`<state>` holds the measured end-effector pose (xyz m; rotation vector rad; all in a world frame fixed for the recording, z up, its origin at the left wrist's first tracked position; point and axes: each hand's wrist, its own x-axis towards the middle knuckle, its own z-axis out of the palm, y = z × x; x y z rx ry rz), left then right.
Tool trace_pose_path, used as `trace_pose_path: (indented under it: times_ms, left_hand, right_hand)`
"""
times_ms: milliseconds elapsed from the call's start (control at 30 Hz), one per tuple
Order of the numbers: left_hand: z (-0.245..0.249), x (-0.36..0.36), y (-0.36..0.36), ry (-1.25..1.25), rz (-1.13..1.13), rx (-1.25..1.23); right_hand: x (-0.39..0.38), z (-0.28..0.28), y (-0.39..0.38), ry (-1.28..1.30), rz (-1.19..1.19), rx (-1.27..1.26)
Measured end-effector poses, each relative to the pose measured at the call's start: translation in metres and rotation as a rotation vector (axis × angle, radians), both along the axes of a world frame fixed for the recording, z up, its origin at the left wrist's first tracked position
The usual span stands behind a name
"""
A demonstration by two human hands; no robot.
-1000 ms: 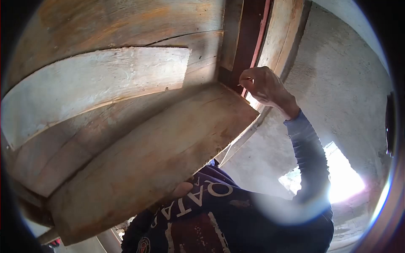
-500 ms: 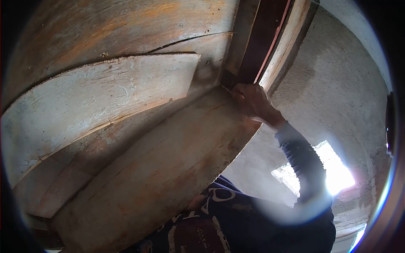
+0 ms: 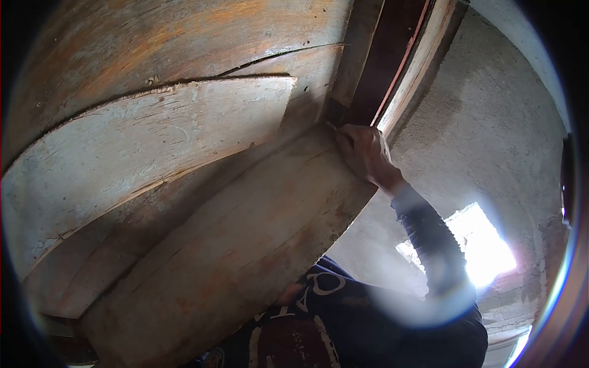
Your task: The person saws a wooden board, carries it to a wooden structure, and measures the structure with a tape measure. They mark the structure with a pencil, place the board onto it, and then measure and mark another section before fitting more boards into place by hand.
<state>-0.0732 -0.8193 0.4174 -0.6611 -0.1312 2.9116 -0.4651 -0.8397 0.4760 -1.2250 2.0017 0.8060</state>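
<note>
A long plywood board (image 3: pixel 227 233) slants across the view, with its near edge against my dark printed shirt. At the board's upper right end, my right hand (image 3: pixel 366 150) is closed, thumb and fingers pressed together against its corner. A tiny pale tip shows just beyond those fingers, too small to name. Skin at the board's lower edge, by the shirt, may be part of my left hand (image 3: pixel 289 294); its fingers are hidden. Behind the board, a curved, rough-edged plywood strip (image 3: pixel 153 132) lies against a larger stained wood panel (image 3: pixel 184 34).
A dark reddish wooden frame post (image 3: pixel 386 61) with a lighter edge runs up beside my right hand. To the right is a grey cement surface (image 3: pixel 491 116) with a bright patch of light (image 3: pixel 485 245). A crack crosses the upper panel.
My right hand has shifted slightly left and down at the board's corner, and its forearm has moved left. The board and panels appear a little shifted in view.
</note>
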Motion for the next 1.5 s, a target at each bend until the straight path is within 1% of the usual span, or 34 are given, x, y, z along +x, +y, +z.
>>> trace_pose_path:
  times_ms: [100,167,267,400,467,500,567,600,667,700,767,800,867,900,967,1100,1167,1300,1500]
  left_hand:
    - [-0.001,0.001,0.000,-0.012,0.000,0.007]
    - [-0.001,0.000,0.000,-0.017,0.000,0.009]
    - [-0.001,0.001,0.000,-0.024,0.003,0.017]
    - [-0.001,0.001,-0.001,-0.029,-0.001,0.023]
    - [-0.001,0.000,-0.001,-0.030,0.003,0.029]
    - [-0.001,0.001,-0.001,-0.031,0.002,0.032]
    - [-0.002,0.000,-0.002,-0.036,0.001,0.032]
    - [-0.002,0.001,-0.002,-0.037,0.002,0.033]
    - [-0.002,0.000,-0.002,-0.038,0.005,0.032]
    - [-0.002,0.000,-0.002,-0.040,0.003,0.035]
    - [-0.003,0.000,-0.002,-0.045,0.000,0.036]
    - [-0.003,0.000,-0.003,-0.048,0.004,0.038]
    - [-0.003,0.000,-0.003,-0.047,0.001,0.038]
    - [-0.004,-0.001,-0.003,-0.048,0.006,0.040]
    - [-0.003,0.000,-0.003,-0.052,0.003,0.039]
    - [-0.005,-0.002,-0.003,-0.050,0.015,0.039]
    - [-0.004,-0.002,-0.002,-0.052,0.018,0.037]
    - [-0.005,-0.002,-0.003,-0.054,0.022,0.032]
    - [-0.006,-0.004,-0.003,-0.056,0.034,0.024]
  right_hand:
    - [0.001,0.000,-0.003,0.068,-0.016,0.021]
    - [-0.003,0.000,-0.003,-0.057,-0.056,-0.041]
    - [-0.006,0.000,-0.001,-0.039,-0.008,-0.049]
    - [-0.004,-0.001,-0.002,-0.016,-0.025,0.003]
    - [-0.003,0.002,-0.003,-0.123,-0.038,-0.085]
    - [-0.003,0.004,-0.002,-0.120,-0.040,-0.080]
    - [-0.003,0.001,-0.003,0.025,-0.029,0.026]
    - [-0.005,-0.001,0.002,0.023,-0.030,0.024]
    - [-0.009,-0.001,0.009,-0.121,0.036,-0.154]
    - [-0.009,-0.002,0.006,-0.121,0.039,-0.155]
    - [-0.002,-0.001,0.000,0.034,0.004,-0.031]
    - [-0.002,-0.003,-0.001,0.031,0.005,-0.033]
    - [-0.002,-0.002,0.000,-0.121,-0.020,-0.121]
    - [-0.004,-0.003,-0.001,-0.122,-0.014,-0.125]
    - [-0.003,-0.001,0.004,0.018,-0.011,-0.085]
    - [-0.005,-0.003,0.000,-0.040,-0.030,-0.042]
    - [-0.001,-0.003,0.001,0.020,0.010,-0.100]
    - [-0.002,-0.004,0.000,-0.014,0.000,-0.117]
    - [-0.003,-0.002,0.002,0.028,-0.055,0.000]
